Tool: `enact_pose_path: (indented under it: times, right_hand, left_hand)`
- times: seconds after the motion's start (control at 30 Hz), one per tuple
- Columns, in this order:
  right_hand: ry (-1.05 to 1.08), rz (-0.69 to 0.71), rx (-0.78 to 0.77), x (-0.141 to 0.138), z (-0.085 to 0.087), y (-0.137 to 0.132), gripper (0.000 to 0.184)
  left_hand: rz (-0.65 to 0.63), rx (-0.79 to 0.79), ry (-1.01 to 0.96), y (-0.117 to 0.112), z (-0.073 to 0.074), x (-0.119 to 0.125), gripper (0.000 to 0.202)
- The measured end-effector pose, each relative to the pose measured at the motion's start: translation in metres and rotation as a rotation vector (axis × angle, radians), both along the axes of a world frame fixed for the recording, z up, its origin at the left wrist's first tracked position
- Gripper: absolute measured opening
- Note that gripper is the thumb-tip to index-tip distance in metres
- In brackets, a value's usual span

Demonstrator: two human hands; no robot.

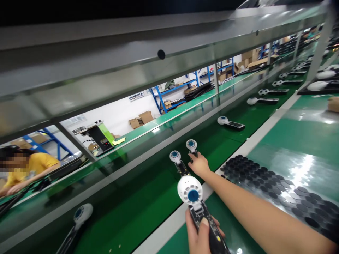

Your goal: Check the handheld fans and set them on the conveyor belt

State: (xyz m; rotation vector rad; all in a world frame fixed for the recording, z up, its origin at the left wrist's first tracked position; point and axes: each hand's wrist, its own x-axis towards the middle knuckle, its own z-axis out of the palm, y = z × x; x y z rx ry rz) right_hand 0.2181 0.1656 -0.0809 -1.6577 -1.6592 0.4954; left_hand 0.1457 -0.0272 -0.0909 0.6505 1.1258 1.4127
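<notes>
My left hand (199, 234) is wrapped round the black handle of a handheld device (190, 190), its thumb on top. The device has a round white head with a ring of slots and a blue centre, and circuitry shows on its handle. Stretched out over the green conveyor belt (148, 194), my right hand (199, 165) has its fingers closed at the handle of a second white-headed device (191, 144); the hand partly hides that handle. A third such device (175, 156) lies on the belt just left of it, its lower end behind the held one.
More devices lie along the belt, one at lower left (83, 213) and one farther up (231, 123). Many black discs (265, 180) cover part of the green worktable at right. A metal beam (132, 67) crosses overhead. A person in a yellow shirt (42, 164) works across the line.
</notes>
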Motion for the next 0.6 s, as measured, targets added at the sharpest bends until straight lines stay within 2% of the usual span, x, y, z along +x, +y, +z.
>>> enact_pose_path:
  times: [0.1, 0.17, 0.27, 0.33, 0.43, 0.53, 0.6]
  right_hand:
    - [0.028, 0.011, 0.052, 0.008, 0.002, -0.005, 0.031]
    - [0.057, 0.036, 0.100, 0.017, 0.006, -0.022, 0.031]
    - [0.095, 0.097, 0.163, 0.029, 0.013, -0.068, 0.030]
    - [0.110, 0.143, 0.193, 0.035, 0.019, -0.104, 0.032]
    - [0.114, 0.196, 0.220, 0.037, 0.024, -0.149, 0.028]
    - [0.100, 0.238, 0.282, 0.037, 0.022, -0.179, 0.027]
    - [0.076, 0.294, 0.287, 0.042, 0.020, -0.195, 0.029]
  left_hand:
    - [0.000, -0.008, 0.229, 0.025, 0.022, -0.035, 0.031]
    - [0.008, -0.019, 0.307, 0.051, 0.033, -0.060, 0.028]
    - [0.037, -0.053, 0.398, 0.093, 0.045, -0.090, 0.028]
    - [0.091, -0.023, 0.467, 0.111, 0.051, -0.097, 0.029]
    - [0.133, 0.123, 0.521, 0.106, 0.057, -0.075, 0.032]
    - [0.025, 0.219, 0.452, 0.068, 0.059, -0.027, 0.028]
    - [-0.083, 0.172, 0.290, 0.037, 0.056, 0.005, 0.033]
